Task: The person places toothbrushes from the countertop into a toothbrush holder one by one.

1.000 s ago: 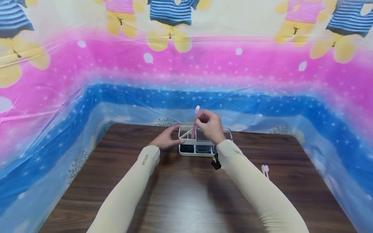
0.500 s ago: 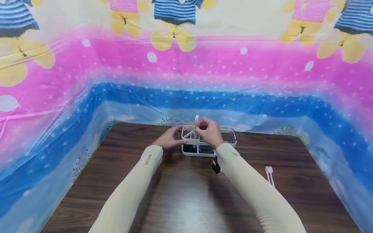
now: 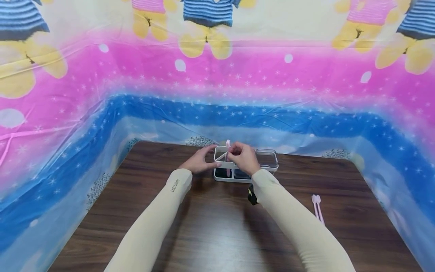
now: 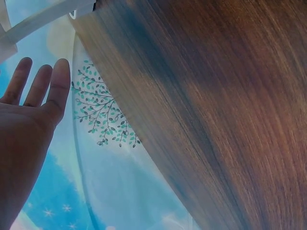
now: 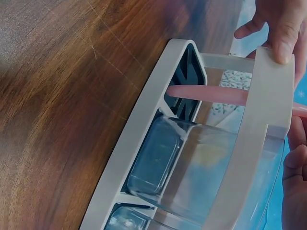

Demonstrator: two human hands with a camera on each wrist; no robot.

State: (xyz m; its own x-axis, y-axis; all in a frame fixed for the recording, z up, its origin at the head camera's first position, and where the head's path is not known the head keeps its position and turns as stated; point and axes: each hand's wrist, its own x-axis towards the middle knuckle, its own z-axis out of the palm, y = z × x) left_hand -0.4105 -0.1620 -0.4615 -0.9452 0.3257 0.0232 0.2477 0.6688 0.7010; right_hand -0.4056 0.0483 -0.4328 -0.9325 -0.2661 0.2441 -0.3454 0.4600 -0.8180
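Observation:
A white two-tier toothbrush holder [image 5: 269, 86] stands at the back of the table, with clear cups [image 5: 156, 158] in its lower frame. My left hand [image 3: 199, 160] steadies its left end, thumb on the front of the upper rim and other fingers around the back. In the left wrist view, several fingers [image 4: 60, 84] of that hand are straight. My right hand [image 3: 245, 155] pinches a pink toothbrush [image 5: 206, 93] near its head. The toothbrush stands upright through the left part of the upper frame, its handle end down at the lower tray's dark compartment.
Two more pink toothbrushes [image 3: 318, 204] lie side by side on the brown wooden table [image 3: 217, 226], right of the holder and partly behind the right sleeve. A printed cloth [image 3: 204, 83] hangs around the table's back and sides.
My right hand has lowered the toothbrush through the upper frame, so its handle now shows down in the lower tray. The left hand stays on the holder; the head view has shifted slightly.

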